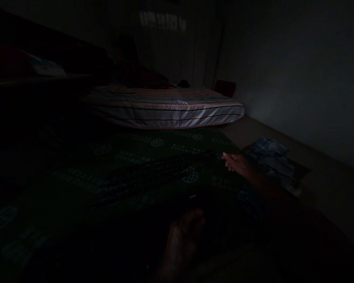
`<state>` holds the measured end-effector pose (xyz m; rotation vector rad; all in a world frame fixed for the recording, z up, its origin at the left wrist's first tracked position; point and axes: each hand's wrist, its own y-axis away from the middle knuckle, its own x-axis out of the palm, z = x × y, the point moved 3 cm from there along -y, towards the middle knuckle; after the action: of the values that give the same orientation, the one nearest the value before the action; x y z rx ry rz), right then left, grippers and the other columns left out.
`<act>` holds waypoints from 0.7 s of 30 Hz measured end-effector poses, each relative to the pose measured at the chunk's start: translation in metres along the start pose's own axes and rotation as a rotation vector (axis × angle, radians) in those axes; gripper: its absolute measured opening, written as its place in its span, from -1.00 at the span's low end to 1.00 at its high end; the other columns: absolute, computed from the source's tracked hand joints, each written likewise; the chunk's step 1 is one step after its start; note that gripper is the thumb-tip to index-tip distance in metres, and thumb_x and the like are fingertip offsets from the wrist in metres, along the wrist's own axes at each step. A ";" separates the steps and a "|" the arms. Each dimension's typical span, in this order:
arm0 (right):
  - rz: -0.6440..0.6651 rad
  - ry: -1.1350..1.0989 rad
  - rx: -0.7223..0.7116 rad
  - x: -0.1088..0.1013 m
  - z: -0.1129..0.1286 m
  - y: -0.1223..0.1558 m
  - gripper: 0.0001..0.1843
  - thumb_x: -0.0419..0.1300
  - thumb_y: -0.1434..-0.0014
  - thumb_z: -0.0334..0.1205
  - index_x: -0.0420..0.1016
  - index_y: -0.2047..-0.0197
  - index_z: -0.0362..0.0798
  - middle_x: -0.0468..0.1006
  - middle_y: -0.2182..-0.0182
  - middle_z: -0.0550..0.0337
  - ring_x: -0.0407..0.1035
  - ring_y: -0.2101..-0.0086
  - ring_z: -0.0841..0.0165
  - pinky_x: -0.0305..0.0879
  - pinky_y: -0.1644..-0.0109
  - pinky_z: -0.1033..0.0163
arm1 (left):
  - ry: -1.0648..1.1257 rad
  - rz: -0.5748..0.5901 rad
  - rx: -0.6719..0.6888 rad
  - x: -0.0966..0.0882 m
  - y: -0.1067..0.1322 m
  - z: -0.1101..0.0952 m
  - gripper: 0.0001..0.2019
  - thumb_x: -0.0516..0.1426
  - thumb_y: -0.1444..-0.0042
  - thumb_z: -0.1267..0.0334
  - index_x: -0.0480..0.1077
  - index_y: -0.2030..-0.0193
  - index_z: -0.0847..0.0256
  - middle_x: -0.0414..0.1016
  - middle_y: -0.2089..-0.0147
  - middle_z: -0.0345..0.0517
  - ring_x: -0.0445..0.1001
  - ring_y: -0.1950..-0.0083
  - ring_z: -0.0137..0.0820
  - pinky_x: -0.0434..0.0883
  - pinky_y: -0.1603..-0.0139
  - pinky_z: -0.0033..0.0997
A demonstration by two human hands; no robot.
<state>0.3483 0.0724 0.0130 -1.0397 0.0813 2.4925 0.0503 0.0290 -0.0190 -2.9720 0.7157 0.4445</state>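
Note:
The scene is very dim. My right hand reaches in from the right, its fingers pinched together at the far end of a bundle of dark strands. These strands stretch leftward across a green sheet printed with pale globes and lettering; their exact kind is too dark to tell. Low in the middle, my left hand seems curled closed near a black area. Shadow hides whatever it may hold. A small pale mark shows just above it.
Beyond the green sheet lies a striped mattress with dark reddish cloth on it. Crumpled bluish cloth is heaped on the floor at the right, beside a pale wall. A dark shelf-like edge runs along the left.

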 end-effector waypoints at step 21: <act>0.356 -0.304 -0.058 0.020 0.064 0.136 -0.70 0.20 0.01 -0.03 0.53 0.39 -0.13 0.44 0.60 0.27 0.22 0.68 0.56 0.11 0.61 0.43 | 0.090 -0.023 0.158 0.007 -0.007 -0.005 -0.84 0.10 0.02 0.32 0.47 0.28 0.20 0.56 0.30 -0.20 0.50 0.25 -0.42 0.43 0.17 -0.47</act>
<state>0.2365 -0.0291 0.0298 -0.7038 0.1103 2.9631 0.0609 0.0320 -0.0163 -2.8633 0.6889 0.2422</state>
